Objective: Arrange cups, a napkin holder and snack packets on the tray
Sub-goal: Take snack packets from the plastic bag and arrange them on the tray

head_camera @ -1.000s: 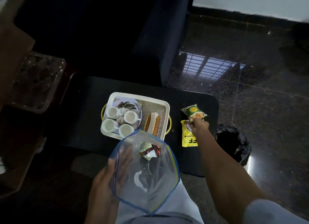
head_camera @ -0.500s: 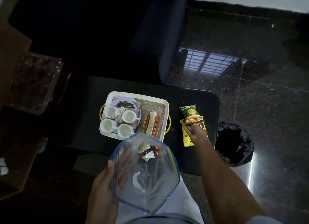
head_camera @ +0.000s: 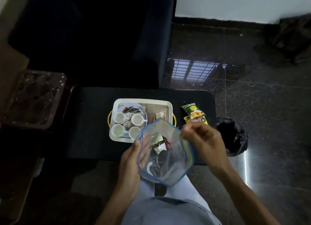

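Left hand (head_camera: 134, 159): flat against the outer wall of the clear bag (head_camera: 165, 155), gripping its rim and propping the mouth open.
Right hand (head_camera: 204, 140): fingers loosely curled at the bag's right rim; blurred, so I cannot tell whether it pinches the rim or holds nothing.
Packet in bag (head_camera: 159, 141): just left of the right hand, below the rim, long axis pointing away from the person; the right hand is nearer the mouth.
Outside packets (head_camera: 193, 113): on the table just beyond the right hand.
Tray (head_camera: 170, 105): beyond the bag, carrying four cups (head_camera: 136, 119).
Change: half a second ago the right hand rested on the outside packets; now it is back at the bag.
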`<state>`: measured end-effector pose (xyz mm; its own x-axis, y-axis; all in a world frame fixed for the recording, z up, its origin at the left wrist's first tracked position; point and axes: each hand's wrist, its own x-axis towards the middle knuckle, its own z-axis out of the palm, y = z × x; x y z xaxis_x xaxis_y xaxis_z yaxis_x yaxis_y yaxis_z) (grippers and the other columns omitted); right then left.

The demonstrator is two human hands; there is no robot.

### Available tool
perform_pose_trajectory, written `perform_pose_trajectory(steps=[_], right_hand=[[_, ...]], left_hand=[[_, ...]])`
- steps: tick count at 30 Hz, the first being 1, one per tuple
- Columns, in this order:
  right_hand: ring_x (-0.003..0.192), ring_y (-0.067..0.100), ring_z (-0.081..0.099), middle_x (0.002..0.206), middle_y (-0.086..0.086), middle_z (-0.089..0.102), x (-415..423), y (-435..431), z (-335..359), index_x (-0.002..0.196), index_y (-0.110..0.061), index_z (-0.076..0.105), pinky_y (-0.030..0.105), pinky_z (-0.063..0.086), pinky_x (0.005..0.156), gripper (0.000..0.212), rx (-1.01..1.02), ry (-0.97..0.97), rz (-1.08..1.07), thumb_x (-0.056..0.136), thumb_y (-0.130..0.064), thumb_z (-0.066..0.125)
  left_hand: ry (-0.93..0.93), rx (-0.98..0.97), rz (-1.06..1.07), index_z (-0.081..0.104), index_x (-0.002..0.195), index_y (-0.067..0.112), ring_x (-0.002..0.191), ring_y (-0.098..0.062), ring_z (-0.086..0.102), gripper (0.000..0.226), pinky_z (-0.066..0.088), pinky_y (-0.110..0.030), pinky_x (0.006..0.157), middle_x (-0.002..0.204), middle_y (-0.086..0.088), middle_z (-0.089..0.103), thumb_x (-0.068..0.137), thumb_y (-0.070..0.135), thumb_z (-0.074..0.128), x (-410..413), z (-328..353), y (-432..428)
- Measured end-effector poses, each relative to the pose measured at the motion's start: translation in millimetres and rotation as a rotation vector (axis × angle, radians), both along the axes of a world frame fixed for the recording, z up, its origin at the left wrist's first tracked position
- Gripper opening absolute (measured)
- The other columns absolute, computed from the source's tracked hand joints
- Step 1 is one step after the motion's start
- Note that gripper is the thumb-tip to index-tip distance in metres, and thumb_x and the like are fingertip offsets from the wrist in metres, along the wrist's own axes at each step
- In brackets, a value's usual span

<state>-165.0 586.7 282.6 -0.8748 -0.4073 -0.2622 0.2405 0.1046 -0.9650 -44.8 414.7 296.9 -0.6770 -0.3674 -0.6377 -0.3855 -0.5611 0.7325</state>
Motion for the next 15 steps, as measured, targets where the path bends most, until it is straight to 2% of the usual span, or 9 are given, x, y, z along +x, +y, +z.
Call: perform_pose_trajectory(steps=[3, 5, 6, 8, 10, 13, 15], right_hand=[[0.083, 0.006, 0.071, 0.090, -0.008, 0.075, 29, -23, 14, 0.097, -0.015, 0.074, 0.016, 0.054, 0.075, 0.009, 0.315, 0.343, 0.401, 0.090, -0.019, 0.070], [0.093, 0.021, 0.068, 0.096, 0.001, 0.071, 40, -45, 4, 0.107, -0.009, 0.069, 0.028, 0.051, 0.078, 0.019, 0.616, 0.414, 0.621, 0.091, -0.018, 0.065], [0.102, 0.028, 0.064, 0.106, 0.008, 0.068, 44, -56, -6, 0.115, -0.007, 0.063, 0.033, 0.048, 0.082, 0.027, 0.807, 0.393, 0.707, 0.092, -0.021, 0.063], [0.114, 0.032, 0.058, 0.123, 0.014, 0.060, 50, -78, -21, 0.129, -0.006, 0.048, 0.036, 0.044, 0.086, 0.044, 1.063, 0.306, 0.729, 0.093, -0.027, 0.061], [0.115, 0.035, 0.058, 0.128, 0.019, 0.056, 57, -97, -36, 0.144, -0.004, 0.030, 0.040, 0.046, 0.087, 0.061, 1.110, 0.252, 0.643, 0.095, -0.025, 0.060], [0.116, 0.034, 0.058, 0.133, 0.020, 0.052, 64, -110, -57, 0.155, -0.006, 0.003, 0.041, 0.049, 0.090, 0.084, 1.280, 0.276, 0.554, 0.094, -0.018, 0.059], [0.120, 0.031, 0.053, 0.136, 0.017, 0.050, 69, -114, -66, 0.156, -0.007, -0.001, 0.039, 0.048, 0.093, 0.089, 1.375, 0.284, 0.522, 0.092, -0.015, 0.061]], left_hand=[[0.007, 0.008, 0.005, 0.068, 0.124, 0.012, 0.120, -0.019, 0.068, 0.048, 0.047, -0.040, 0.107, 0.124, -0.006, 0.074, 0.089, 0.039, 0.049, 4, 5, -6], [0.019, 0.002, -0.019, 0.070, 0.120, 0.011, 0.117, -0.019, 0.069, 0.047, 0.048, -0.039, 0.106, 0.121, -0.007, 0.075, 0.089, 0.040, 0.050, 9, 8, -11], [0.028, 0.000, -0.042, 0.070, 0.120, 0.011, 0.116, -0.017, 0.070, 0.047, 0.051, -0.036, 0.104, 0.120, -0.007, 0.076, 0.090, 0.040, 0.049, 13, 7, -12], [0.041, -0.007, -0.104, 0.071, 0.119, 0.014, 0.114, -0.014, 0.071, 0.046, 0.057, -0.027, 0.095, 0.118, -0.003, 0.077, 0.091, 0.042, 0.048, 21, 8, -17], [0.043, 0.005, -0.147, 0.071, 0.120, 0.015, 0.114, -0.011, 0.071, 0.046, 0.057, -0.019, 0.087, 0.118, 0.000, 0.077, 0.092, 0.043, 0.048, 28, 8, -22], [0.051, 0.041, -0.176, 0.070, 0.119, 0.016, 0.112, -0.010, 0.071, 0.040, 0.056, -0.016, 0.086, 0.115, 0.003, 0.078, 0.094, 0.038, 0.048, 34, 11, -26], [0.057, 0.053, -0.200, 0.072, 0.111, 0.020, 0.111, -0.010, 0.072, 0.031, 0.057, -0.017, 0.087, 0.111, 0.004, 0.079, 0.099, 0.033, 0.046, 36, 13, -29]])
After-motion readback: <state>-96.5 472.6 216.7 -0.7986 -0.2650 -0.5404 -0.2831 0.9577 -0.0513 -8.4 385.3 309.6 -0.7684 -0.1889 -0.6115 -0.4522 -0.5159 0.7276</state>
